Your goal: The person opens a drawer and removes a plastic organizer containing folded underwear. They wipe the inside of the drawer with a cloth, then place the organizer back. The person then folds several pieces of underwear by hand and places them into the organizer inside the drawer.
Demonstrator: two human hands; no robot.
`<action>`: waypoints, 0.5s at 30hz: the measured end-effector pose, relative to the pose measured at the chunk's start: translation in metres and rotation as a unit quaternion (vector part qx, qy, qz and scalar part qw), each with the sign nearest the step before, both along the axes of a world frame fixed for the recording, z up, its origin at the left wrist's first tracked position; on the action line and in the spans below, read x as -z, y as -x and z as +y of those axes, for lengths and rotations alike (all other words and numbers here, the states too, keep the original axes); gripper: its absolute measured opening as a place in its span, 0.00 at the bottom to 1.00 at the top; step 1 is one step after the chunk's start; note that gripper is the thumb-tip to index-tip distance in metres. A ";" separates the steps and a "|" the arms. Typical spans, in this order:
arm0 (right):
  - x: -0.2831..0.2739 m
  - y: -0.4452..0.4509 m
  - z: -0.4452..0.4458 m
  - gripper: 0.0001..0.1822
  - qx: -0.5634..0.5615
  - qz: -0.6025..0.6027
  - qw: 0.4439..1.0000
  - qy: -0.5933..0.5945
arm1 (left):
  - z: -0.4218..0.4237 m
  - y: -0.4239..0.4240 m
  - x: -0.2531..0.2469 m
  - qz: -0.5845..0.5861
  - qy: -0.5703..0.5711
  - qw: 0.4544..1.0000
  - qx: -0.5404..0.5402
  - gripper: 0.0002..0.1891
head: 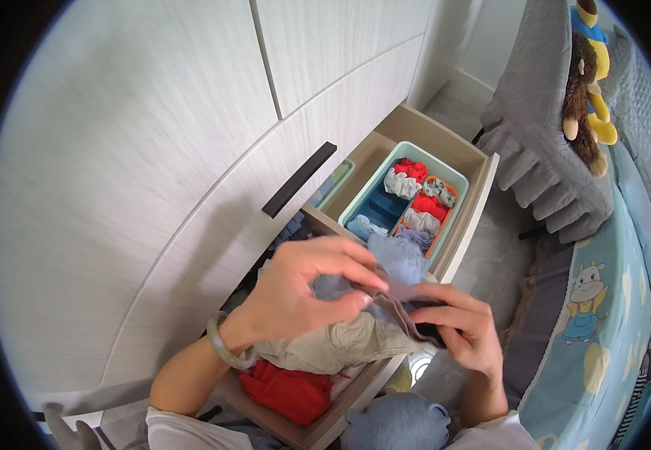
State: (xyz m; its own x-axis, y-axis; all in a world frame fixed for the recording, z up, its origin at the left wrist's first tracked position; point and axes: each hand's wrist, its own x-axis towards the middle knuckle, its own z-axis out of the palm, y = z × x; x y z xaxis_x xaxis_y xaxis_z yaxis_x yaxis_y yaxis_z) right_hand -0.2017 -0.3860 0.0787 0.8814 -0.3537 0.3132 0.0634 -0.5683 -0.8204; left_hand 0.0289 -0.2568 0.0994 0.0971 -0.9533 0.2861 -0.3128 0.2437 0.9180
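A thin mauve-brown piece of cloth (pixel 397 309), perhaps a small garment, is held above the open drawer. My left hand (pixel 297 287) pinches its upper edge between thumb and fingers, and a bangle circles that wrist. On the other side, my right hand (pixel 463 323) grips the cloth's darker end. Just beyond the hands, a light blue cloth (pixel 398 256) lies against the near end of a pale green bin (pixel 460 175). Below them are a crumpled beige garment (pixel 339 346) and a red garment (pixel 286 389) in the drawer's near section.
Inside the bin, a dark blue box (pixel 380 209) and an orange-rimmed box (pixel 448 216) hold folded clothes. A wooden drawer (pixel 474 216) extends from the cabinet with a black handle (pixel 300 180). A grey-blue knitted item (pixel 397 422) with ear shapes sits below. The bed (pixel 601 320) and plush monkey (pixel 581 95) stand right.
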 end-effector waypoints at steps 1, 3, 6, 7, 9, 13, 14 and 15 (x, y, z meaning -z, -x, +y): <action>-0.004 -0.001 -0.005 0.22 0.001 0.012 0.999 0.031 | 0.000 -0.003 -0.001 0.000 0.023 0.999 -0.023 0.11; -0.010 0.001 -0.022 0.16 -0.015 0.035 0.995 0.097 | 0.001 -0.010 -0.010 0.065 0.045 0.995 -0.059 0.11; -0.017 0.004 -0.047 0.11 -0.039 0.001 0.990 0.139 | 0.003 -0.014 -0.027 0.144 0.064 0.980 -0.119 0.11; -0.024 0.003 -0.051 0.11 -0.025 -0.026 0.990 0.134 | 0.005 -0.016 -0.031 0.132 0.076 0.981 -0.122 0.11; -0.036 0.003 -0.058 0.12 0.003 -0.078 0.989 0.124 | 0.006 -0.021 -0.038 0.108 0.099 0.981 -0.129 0.11; -0.046 -0.011 -0.051 0.12 0.135 -0.232 0.963 0.003 | 0.005 -0.006 -0.058 0.131 0.126 0.972 -0.152 0.19; -0.052 -0.015 -0.044 0.16 0.160 -0.257 0.952 -0.037 | 0.005 -0.006 -0.061 0.149 0.122 0.971 -0.144 0.19; -0.057 -0.016 -0.042 0.18 0.130 -0.267 0.951 -0.084 | 0.006 -0.008 -0.065 0.166 0.119 0.969 -0.137 0.19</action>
State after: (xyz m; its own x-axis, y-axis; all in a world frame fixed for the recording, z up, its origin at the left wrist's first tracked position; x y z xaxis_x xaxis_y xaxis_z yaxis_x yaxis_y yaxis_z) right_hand -0.1860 -0.4283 0.1362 0.4890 -0.6227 0.6108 0.3721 -0.4845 -0.7917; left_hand 0.0370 -0.2512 0.1647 0.4619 -0.7892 0.4048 -0.0934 0.4106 0.9070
